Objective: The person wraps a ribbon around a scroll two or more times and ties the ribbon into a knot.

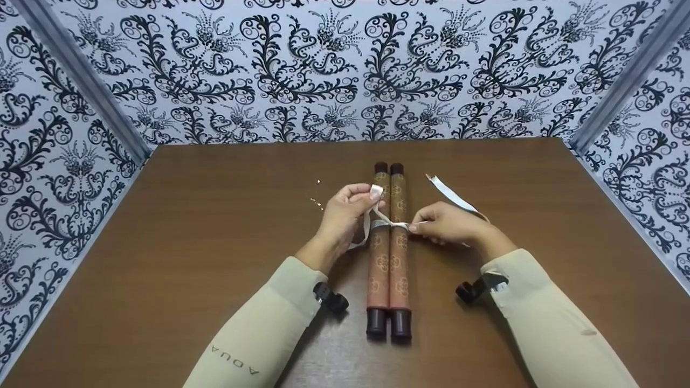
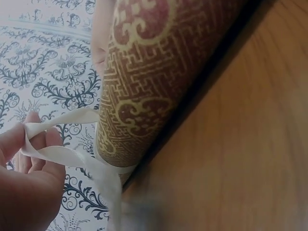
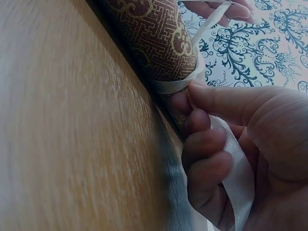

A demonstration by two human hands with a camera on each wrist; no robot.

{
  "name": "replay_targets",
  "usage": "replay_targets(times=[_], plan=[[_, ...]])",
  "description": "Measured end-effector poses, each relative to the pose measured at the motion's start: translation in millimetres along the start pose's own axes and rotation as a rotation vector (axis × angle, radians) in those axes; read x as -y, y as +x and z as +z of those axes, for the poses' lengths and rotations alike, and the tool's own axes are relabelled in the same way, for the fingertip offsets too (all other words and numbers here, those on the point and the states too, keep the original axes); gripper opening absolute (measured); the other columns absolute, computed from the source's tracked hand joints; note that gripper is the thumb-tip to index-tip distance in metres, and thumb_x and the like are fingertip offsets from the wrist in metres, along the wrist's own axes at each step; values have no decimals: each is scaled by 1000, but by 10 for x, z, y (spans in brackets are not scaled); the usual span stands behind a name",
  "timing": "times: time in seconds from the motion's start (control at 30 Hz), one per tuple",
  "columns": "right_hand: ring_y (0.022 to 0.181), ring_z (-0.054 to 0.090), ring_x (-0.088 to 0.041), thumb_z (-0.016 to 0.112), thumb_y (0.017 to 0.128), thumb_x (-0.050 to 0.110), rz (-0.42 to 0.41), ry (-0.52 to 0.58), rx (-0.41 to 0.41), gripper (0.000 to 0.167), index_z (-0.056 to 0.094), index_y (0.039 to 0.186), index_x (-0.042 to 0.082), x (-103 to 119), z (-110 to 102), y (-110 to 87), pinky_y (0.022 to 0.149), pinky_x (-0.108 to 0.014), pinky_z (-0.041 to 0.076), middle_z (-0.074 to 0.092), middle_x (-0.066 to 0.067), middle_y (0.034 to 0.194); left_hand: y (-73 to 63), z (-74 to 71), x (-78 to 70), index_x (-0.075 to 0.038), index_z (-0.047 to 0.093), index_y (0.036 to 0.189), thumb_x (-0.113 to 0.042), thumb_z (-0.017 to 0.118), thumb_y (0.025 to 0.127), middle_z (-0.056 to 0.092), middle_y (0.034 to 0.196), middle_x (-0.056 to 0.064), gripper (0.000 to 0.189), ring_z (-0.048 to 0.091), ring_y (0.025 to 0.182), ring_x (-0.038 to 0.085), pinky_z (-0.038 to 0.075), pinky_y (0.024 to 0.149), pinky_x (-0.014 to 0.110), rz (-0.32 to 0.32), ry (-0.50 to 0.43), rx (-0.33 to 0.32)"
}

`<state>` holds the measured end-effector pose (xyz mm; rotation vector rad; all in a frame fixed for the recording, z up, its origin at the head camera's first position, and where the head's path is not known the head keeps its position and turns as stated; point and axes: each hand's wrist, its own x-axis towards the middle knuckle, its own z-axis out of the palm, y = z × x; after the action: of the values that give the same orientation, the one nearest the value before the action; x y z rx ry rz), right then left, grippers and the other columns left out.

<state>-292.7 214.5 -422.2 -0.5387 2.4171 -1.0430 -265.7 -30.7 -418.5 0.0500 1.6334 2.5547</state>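
Note:
Two patterned scroll rolls (image 1: pixel 379 269) with dark end knobs lie side by side, pointing away from me. A white ribbon (image 1: pixel 399 224) wraps around both near their middle and crosses on top. My left hand (image 1: pixel 345 213) pinches one part of the ribbon between thumb and fingers, just left of and above the rolls; a loop hangs below it. At the right side of the rolls, my right hand (image 1: pixel 444 223) pinches the other part close to the crossing. In the right wrist view this ribbon (image 3: pixel 238 178) runs on through the curled fingers and past the palm.
The rolls lie on a brown wooden table (image 1: pixel 215 258). Beyond my right hand a loose ribbon tail (image 1: pixel 453 195) stretches out. Small pale flecks (image 1: pixel 317 202) show left of the rolls. Patterned panels (image 1: pixel 334 70) stand behind and along both sides.

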Motion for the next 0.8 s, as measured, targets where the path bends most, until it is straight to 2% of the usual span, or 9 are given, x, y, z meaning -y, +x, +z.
replay_targets(times=[0.1, 0.17, 0.33, 0.4, 0.5, 0.63, 0.7, 0.8], plan=[[65, 59, -15, 66, 102, 28, -32, -24, -10, 26, 74, 96, 4, -1, -10, 0, 61, -27, 51, 64, -4, 75, 20, -6, 26, 5, 64, 116, 0, 64, 100, 75, 105, 18, 17, 73, 79, 14, 59, 77, 22, -30, -41, -9], [71, 60, -15, 64, 103, 31, -57, -46, -43, 28, 74, 97, 6, -1, -28, -2, 66, -27, 51, 67, -4, 80, 27, -2, 39, 5, 66, 113, -1, 63, 101, 74, 101, 15, 15, 71, 77, 12, 59, 75, 21, -47, -66, -13], [78, 57, -14, 61, 105, 34, -85, -58, -185, 31, 74, 101, 6, -7, -103, -15, 74, -28, 48, 67, -4, 86, 24, 6, 60, -4, 67, 99, -2, 62, 102, 67, 92, 6, 6, 67, 74, 11, 58, 73, 22, -74, -113, -22], [82, 61, -18, 61, 105, 31, -80, -46, -253, 32, 73, 105, 2, -18, -148, -21, 77, -30, 50, 69, -10, 89, 20, 7, 62, -6, 66, 97, -2, 61, 102, 66, 91, 6, 8, 66, 73, 11, 58, 71, 22, -82, -124, -28], [84, 64, -22, 63, 104, 29, -43, -12, -365, 32, 72, 113, -1, -49, -233, -40, 78, -31, 52, 70, -16, 93, 12, 12, 62, -6, 66, 96, -3, 61, 102, 66, 91, 5, 8, 65, 73, 11, 57, 71, 21, -85, -124, -27], [90, 60, -24, 63, 104, 28, 15, 7, -495, 32, 71, 117, 0, -143, -352, -83, 81, -32, 49, 69, -17, 100, 5, 17, 60, -7, 67, 96, -4, 62, 102, 65, 91, 3, 8, 63, 73, 11, 56, 72, 22, -91, -117, -29], [97, 59, -26, 62, 104, 28, 45, -29, -526, 33, 70, 119, 0, -206, -406, -110, 86, -34, 47, 69, -18, 109, 5, 19, 59, -8, 66, 96, -4, 62, 102, 64, 90, 2, 8, 62, 73, 11, 55, 72, 22, -91, -110, -29], [103, 59, -32, 65, 102, 27, 103, -112, -504, 35, 66, 121, -3, -323, -476, -154, 89, -40, 46, 67, -22, 116, 6, 21, 59, -8, 65, 96, -5, 62, 102, 63, 88, 1, 7, 61, 73, 11, 54, 71, 21, -87, -107, -26]])
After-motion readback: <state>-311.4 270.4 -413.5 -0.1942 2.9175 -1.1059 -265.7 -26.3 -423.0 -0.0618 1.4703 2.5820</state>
